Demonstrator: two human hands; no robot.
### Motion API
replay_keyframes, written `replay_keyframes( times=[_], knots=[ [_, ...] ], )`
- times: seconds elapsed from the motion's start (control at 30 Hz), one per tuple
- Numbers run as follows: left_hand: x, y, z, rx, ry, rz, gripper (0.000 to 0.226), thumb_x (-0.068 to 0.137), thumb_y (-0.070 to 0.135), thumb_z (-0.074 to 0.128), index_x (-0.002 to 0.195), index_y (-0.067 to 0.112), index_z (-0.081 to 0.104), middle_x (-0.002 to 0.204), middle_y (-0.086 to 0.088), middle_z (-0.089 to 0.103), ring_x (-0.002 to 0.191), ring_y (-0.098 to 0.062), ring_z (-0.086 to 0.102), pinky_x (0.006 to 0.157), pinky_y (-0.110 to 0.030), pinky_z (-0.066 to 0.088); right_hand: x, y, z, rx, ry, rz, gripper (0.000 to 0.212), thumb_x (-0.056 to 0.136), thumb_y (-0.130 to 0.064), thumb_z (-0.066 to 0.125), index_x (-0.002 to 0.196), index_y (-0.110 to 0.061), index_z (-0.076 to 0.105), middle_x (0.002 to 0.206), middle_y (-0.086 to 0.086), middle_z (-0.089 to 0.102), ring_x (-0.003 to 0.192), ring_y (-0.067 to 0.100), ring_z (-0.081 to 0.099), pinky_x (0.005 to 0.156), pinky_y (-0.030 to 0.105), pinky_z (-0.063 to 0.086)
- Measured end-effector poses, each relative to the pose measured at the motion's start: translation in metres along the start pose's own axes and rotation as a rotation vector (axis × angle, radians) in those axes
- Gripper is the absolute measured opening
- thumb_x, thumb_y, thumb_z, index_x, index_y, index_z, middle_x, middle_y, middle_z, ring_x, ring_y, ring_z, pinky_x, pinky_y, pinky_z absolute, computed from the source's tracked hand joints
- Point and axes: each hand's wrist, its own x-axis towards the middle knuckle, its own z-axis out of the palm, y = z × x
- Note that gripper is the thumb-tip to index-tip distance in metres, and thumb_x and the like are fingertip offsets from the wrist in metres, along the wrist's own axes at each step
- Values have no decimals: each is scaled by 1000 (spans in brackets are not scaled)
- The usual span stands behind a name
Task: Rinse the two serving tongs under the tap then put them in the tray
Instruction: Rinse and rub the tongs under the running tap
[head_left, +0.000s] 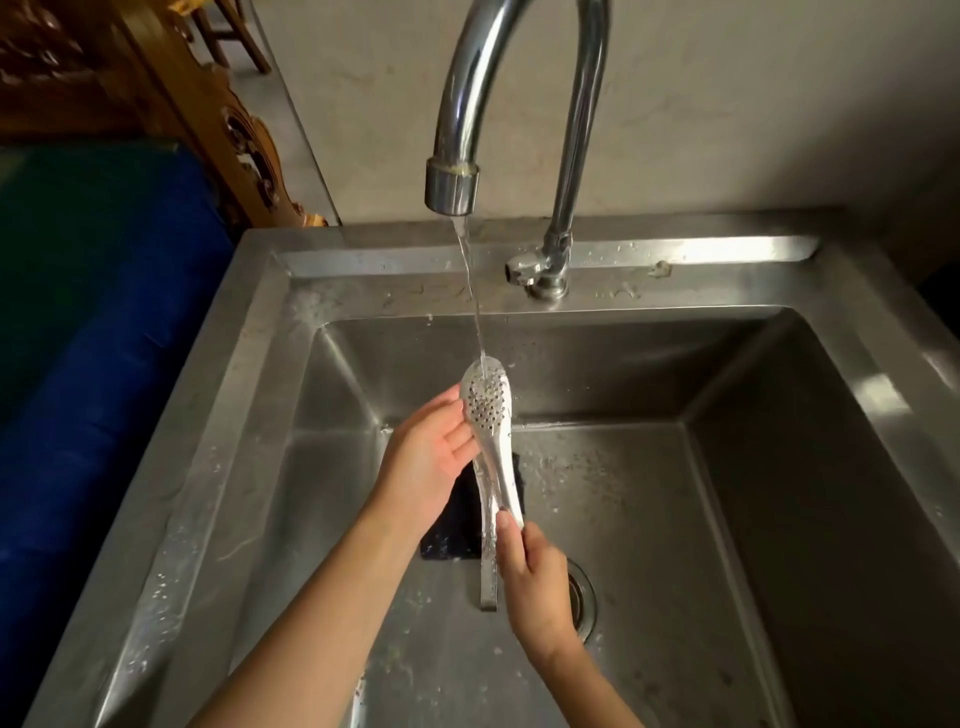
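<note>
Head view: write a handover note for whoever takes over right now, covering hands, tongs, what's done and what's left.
Right hand grips the handle end of the serving tongs; left hand touches their perforated head under running water from the tap. A dark cloth lies in the sink.
Done: this pair is mid-rinse.
Left: finish it, then the tray; second tongs and tray are out of view.

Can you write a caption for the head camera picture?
Right hand grips shiny perforated metal serving tongs, left hand touching their head, under a thin stream from the curved chrome tap.
</note>
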Motion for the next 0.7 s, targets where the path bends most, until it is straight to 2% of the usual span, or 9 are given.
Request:
replay_keyframes(
  times=[0.13,0.33,0.5,0.6,0.7],
  knots=[
    [8,3,12,2,9,-9,30,93,5,44,121,2,57,114,-14,68,107,-24,64,86,-32,54,0,2,-4,-11,24,16,42,93,-42,45,55,-24,40,43,-15,44,42,3,34,43,13,31],
    [11,7,36,141,42,65,17,90,4,53,101,8,65,90,-11,75,90,-20,71,82,-29,57,6,-10,-7,-9,21,-10,40,93,-41,45,56,-26,40,42,-17,44,41,4,34,43,14,30],
    [4,5,54,197,126,20,9,86,2,61,94,0,65,86,-15,73,78,-23,73,68,-28,59,13,-21,-14,3,19,-43,41,92,-45,44,58,-23,41,42,-14,41,43,5,33,43,16,29],
    [16,31,62,149,193,68,8,84,8,64,90,4,65,76,-7,75,74,-20,73,62,-26,59,8,-22,-18,-39,-7,-59,41,92,-47,43,56,-28,38,41,-17,44,40,5,33,41,16,28],
    [14,29,70,81,214,113,4,87,6,60,89,5,64,71,-5,75,70,-18,73,64,-26,59,7,-26,-18,-27,-6,-56,41,93,-45,44,55,-31,38,41,-18,45,39,4,34,41,15,29]
  ],
)
